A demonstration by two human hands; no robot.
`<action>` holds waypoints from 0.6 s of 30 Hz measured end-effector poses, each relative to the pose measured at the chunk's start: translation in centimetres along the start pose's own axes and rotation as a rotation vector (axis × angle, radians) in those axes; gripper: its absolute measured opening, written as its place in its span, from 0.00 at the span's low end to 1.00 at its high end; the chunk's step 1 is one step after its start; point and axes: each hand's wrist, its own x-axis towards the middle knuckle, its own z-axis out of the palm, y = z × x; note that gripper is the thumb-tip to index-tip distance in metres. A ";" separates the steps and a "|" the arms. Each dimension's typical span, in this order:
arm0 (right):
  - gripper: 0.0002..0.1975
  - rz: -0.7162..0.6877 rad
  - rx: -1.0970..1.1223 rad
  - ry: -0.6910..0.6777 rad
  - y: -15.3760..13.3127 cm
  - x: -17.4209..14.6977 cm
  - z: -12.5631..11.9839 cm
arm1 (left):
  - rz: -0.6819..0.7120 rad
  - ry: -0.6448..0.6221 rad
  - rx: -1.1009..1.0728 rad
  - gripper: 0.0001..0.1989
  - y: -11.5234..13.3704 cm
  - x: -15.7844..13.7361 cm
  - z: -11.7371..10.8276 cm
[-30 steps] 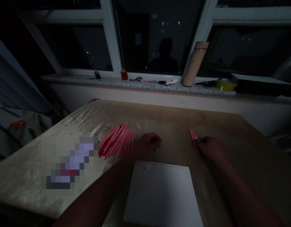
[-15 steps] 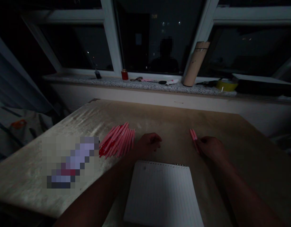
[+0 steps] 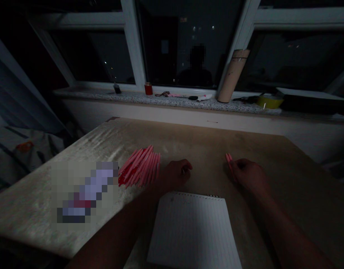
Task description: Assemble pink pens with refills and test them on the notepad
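A pile of slim pink pens, with red parts showing among them, lies on the left half of the table. Just right of the pile, my left hand rests near the tabletop with fingers loosely curled and a gap by the thumb; nothing shows in it. Farther right, my right hand pinches a couple of pink pens, which point away from me. Its palm and the pens' lower ends are partly hidden. Between my forearms lies an open spiral notebook with lined pages.
The table reaches to a wall below a granite windowsill. On the sill stand a red jar, a tall cardboard tube and a yellow tape roll. A blurred-out object lies at left on the table.
My right hand has turned slightly, and the pens in it stand closer together. My left hand's fingers have curled a little more. The pile and notebook have stayed put.
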 end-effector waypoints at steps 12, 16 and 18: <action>0.12 -0.544 0.258 0.058 -3.7 -2.7 1.8 | -0.462 -0.013 0.825 0.12 0.5 -0.6 -5.5; 0.12 -0.573 0.265 0.050 -4.1 -2.9 1.9 | -0.553 -0.062 0.843 0.12 -0.9 -0.6 -6.3; 0.13 -0.565 0.265 0.040 -4.1 -2.9 1.9 | -0.571 -0.081 0.830 0.13 -1.5 -0.5 -6.2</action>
